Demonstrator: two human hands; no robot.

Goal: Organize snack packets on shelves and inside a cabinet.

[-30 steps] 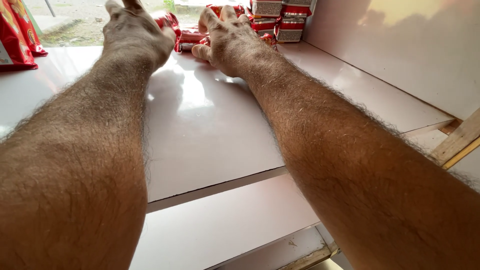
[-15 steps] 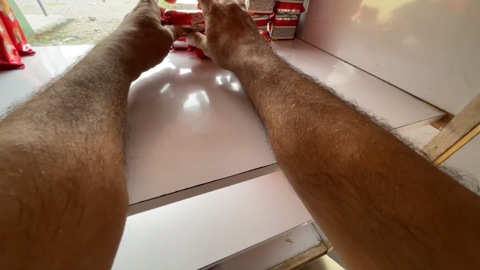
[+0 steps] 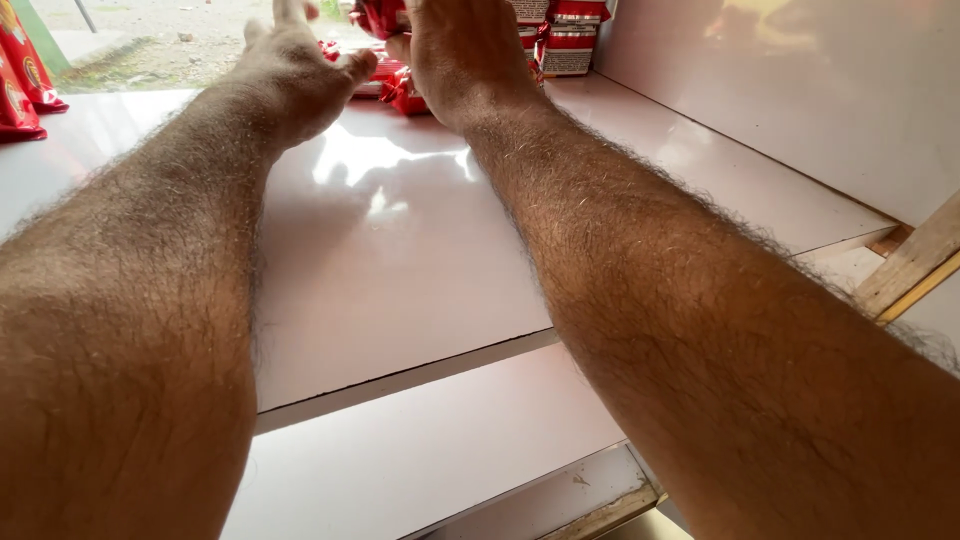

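Both my forearms stretch out over a glossy white shelf (image 3: 400, 260) toward its far end. My right hand (image 3: 465, 55) is closed around a red packet (image 3: 380, 15) lifted off the pile at the top of the view. My left hand (image 3: 295, 70) rests beside it with fingers spread, touching the small red packets (image 3: 400, 95) lying on the shelf. My fingertips are cut off by the top edge of the frame.
Stacked red and white small boxes (image 3: 568, 40) stand at the far right corner against a white side panel (image 3: 800, 90). Red snack bags (image 3: 25, 75) hang at the far left. A lower white shelf (image 3: 450, 470) and a wooden strip (image 3: 915, 265) lie nearer me.
Both hands have reached further forward to the pile. My right hand has closed on a red packet and raised it. The view has tilted slightly down.
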